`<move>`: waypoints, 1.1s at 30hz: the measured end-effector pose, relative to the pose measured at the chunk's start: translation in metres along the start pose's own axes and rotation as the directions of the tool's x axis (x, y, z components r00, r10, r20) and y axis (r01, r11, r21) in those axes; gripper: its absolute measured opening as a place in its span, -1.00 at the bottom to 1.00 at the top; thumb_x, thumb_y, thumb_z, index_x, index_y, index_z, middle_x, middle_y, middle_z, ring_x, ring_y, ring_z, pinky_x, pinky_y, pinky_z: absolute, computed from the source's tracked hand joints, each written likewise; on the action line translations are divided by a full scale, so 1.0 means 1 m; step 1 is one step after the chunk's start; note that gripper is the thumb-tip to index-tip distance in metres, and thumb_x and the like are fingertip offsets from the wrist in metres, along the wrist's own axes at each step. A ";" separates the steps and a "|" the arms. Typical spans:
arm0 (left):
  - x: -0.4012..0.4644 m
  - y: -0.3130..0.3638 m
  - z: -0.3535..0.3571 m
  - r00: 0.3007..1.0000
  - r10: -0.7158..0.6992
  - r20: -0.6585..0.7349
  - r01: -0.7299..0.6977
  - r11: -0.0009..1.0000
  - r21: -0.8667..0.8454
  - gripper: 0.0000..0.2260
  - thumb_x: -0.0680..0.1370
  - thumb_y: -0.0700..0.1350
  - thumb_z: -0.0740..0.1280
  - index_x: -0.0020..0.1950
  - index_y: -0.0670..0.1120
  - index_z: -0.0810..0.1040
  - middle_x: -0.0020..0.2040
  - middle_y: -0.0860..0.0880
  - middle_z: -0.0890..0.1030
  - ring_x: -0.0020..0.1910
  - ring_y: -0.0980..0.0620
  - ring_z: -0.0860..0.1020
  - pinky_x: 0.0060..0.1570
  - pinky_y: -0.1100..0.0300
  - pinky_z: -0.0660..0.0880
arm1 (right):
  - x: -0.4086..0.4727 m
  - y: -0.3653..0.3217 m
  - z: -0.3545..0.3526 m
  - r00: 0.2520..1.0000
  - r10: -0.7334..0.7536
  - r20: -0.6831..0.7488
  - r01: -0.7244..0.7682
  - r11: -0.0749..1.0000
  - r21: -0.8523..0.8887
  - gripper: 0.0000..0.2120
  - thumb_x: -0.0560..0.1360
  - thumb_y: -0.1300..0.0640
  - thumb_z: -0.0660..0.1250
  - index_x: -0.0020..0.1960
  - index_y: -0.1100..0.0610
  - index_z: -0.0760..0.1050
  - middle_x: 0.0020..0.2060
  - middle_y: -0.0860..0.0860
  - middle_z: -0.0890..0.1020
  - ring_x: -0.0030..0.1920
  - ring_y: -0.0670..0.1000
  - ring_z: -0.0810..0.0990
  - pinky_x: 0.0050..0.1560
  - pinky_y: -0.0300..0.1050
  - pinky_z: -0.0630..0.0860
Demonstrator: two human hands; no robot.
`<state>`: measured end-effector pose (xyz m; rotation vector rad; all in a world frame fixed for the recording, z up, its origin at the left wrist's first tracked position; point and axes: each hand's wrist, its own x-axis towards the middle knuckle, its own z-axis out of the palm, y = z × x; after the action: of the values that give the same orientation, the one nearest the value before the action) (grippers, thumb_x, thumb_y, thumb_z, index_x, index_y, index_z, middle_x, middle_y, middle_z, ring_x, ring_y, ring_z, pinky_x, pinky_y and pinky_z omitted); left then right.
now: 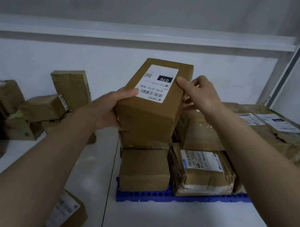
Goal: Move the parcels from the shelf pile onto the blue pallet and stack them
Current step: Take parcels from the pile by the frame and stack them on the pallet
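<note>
Shelf (177, 223), white, is taken as base; all else is placed rel. to the blue pallet (181, 197) lying on it.

Large flat carton (272, 132): 1, seen top of the stack at pallet's right-rear, 2 labels on its upper face, surface torn.

Parcels on pallet, counted where visible: 4 besides the held one. Plain box (145, 168) at pallet front-left; labelled box (204, 173) at front-right, touching it; a further box (198, 134) under the large carton.

Held parcel (152, 102): 1, brown, white label "070", seen atop the left column over the pallet; contact below cannot be told.

Loose pile (28, 106) left of pallet: approx. 6 boxes, blurred, count unsure. 1 more parcel (65, 215) seen near-left of pallet, partly off shelf edge.

Left hand (106, 109): parcel's left side is gripped, thumb on top. Right hand (199, 93): thumb laid on top by label, fingers curled round the parcel's right side.
</note>
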<state>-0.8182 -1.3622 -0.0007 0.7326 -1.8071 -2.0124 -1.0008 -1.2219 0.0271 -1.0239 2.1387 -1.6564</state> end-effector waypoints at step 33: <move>-0.020 -0.103 0.026 0.958 -0.117 -0.261 0.022 0.940 -0.341 -0.36 0.56 0.36 -0.03 -0.25 0.03 0.72 -0.13 -0.09 0.72 -0.20 -0.02 0.70 -0.06 -0.01 0.53 | -0.093 0.113 0.021 0.912 0.338 0.232 -0.392 0.887 0.246 -0.53 0.53 -0.24 0.16 0.37 -0.08 0.37 0.18 -0.01 0.57 0.16 0.04 0.54 0.28 0.09 0.43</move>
<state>-0.8077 -1.3161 -0.0981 0.9272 -1.2563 -2.0665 -0.9641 -1.1645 -0.1035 -0.6104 1.7697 -1.5584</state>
